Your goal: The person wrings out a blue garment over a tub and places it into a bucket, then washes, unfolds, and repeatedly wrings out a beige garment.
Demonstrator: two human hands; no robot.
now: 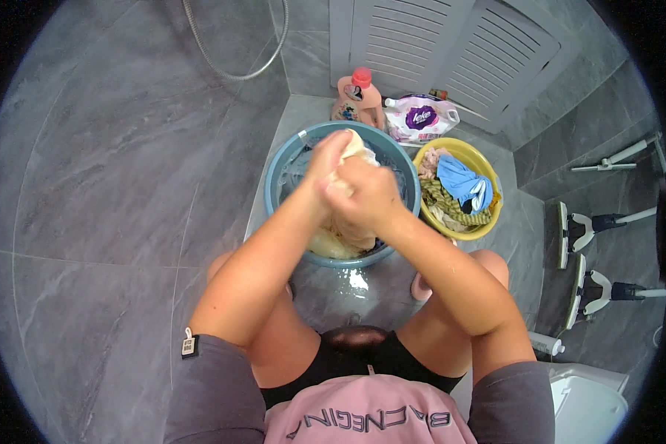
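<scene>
Both my hands are closed around a bunched cream-coloured cloth [353, 145], above a round blue basin [272, 194]. My left hand [324, 160] grips it on the left. Pressed close against that hand, my right hand [368, 191] clasps the same cloth a little lower; motion blurs some of the fingers. Part of the cloth pokes out above my knuckles. Inside the basin, wet pale fabric [335, 244] lies toward the near side, with water and greyish fabric around it. My hands and forearms hide much of the basin's middle.
A yellow basin [420, 158] of clothes stands right of the blue one, with a blue garment [462, 180] on top. Behind are a pink bottle with a red cap [360, 103] and a white-and-purple pouch [422, 118]. Mop heads [582, 292] stand at right; a shower hose [237, 76] hangs at the back.
</scene>
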